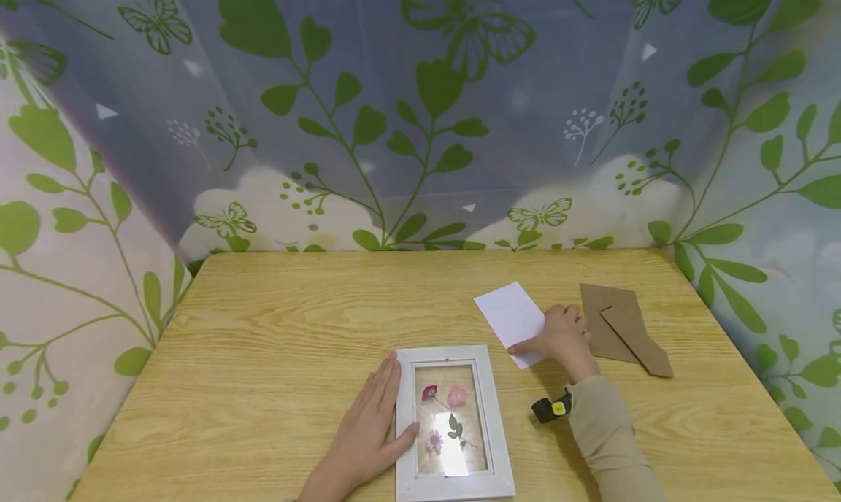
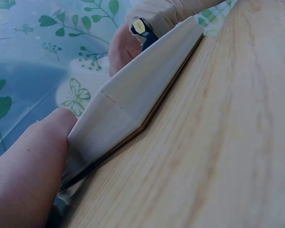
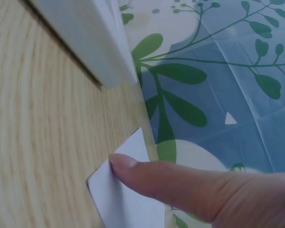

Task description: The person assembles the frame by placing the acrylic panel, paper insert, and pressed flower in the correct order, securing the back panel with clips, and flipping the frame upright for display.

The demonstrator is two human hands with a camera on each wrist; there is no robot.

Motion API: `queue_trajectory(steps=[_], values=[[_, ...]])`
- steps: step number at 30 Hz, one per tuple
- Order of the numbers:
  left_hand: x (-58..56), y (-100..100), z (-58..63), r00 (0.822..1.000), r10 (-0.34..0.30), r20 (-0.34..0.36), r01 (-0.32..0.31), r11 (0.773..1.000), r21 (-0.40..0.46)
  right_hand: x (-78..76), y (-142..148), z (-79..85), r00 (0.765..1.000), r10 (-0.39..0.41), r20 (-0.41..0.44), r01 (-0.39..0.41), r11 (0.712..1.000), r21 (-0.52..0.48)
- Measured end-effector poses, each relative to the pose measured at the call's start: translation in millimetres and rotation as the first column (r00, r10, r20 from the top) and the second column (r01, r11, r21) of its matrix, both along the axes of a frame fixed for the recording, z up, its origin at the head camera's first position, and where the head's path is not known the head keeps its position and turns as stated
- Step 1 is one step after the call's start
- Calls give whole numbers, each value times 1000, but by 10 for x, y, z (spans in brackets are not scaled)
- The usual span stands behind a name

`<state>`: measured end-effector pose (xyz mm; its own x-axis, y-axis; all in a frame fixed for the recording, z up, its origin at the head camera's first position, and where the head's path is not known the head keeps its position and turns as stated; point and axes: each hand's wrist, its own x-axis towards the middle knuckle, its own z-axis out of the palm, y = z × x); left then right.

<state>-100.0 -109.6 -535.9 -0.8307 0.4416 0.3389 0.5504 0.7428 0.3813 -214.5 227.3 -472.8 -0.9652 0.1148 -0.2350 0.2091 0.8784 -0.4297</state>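
A white picture frame (image 1: 501, 443) lies flat on the table, dried flowers and a leafy sprig (image 1: 453, 425) showing in its glazed window. Along its left side rests my left hand (image 1: 368, 422), fingers straight against the outer edge and thumb on the front border. In the left wrist view the thumb (image 2: 42, 147) lies beside the frame's side wall (image 2: 128, 90). To the upper right, my right hand (image 1: 563, 339) grips a blank white card (image 1: 509, 312) across its width, thumb on the left edge. The right wrist view shows that thumb (image 3: 152, 178) over the card (image 3: 128, 202); the other fingers are hidden there.
A brown backing board (image 1: 607, 305) with a fold-out stand leg (image 1: 631, 338) lies right of the right hand. A black wrist camera (image 1: 550, 408) sits on the right wrist. Patterned cloth (image 1: 368, 159) hangs behind and beside the wooden table (image 1: 263, 385).
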Motion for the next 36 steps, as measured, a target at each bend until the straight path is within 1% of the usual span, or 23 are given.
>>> queue_trajectory(steps=[7,11,16,19,22,26,29,32,34,36], values=[[-3,0,-11,1000,-1,-6,1,1000,4,-8,1,19,999,-7,35,6,1000,6],[-1,-1,-16,1000,2,-10,-2,1000,1,-17,15,0,999,-7,34,7,1000,14],[2,-3,-9,1000,2,-16,-2,1000,-3,-25,29,-25,1000,-6,20,7,999,-35],[1,-3,-7,1000,3,-16,-3,1000,-6,-25,28,-31,1000,-9,12,10,996,-87],[0,-2,-11,1000,3,-15,-3,1000,-5,-20,30,-40,1000,-24,-12,22,983,-183],[1,-3,-26,1000,3,-17,-4,1000,-3,-33,59,-75,998,-48,-40,34,955,-296],[1,-4,-31,1000,6,-15,-6,1000,-7,-60,108,-131,997,-43,-67,20,950,-310],[1,-5,-27,1000,6,-14,-6,1000,-11,-87,171,-197,990,-37,-136,-9,946,-323],[-1,-4,-20,1000,3,-14,-3,1000,-6,-100,204,-231,981,-57,-187,-12,938,-346],[-4,-2,-15,1000,-1,-12,1,1000,1,-113,228,-259,967,-102,-232,3,920,-392]])
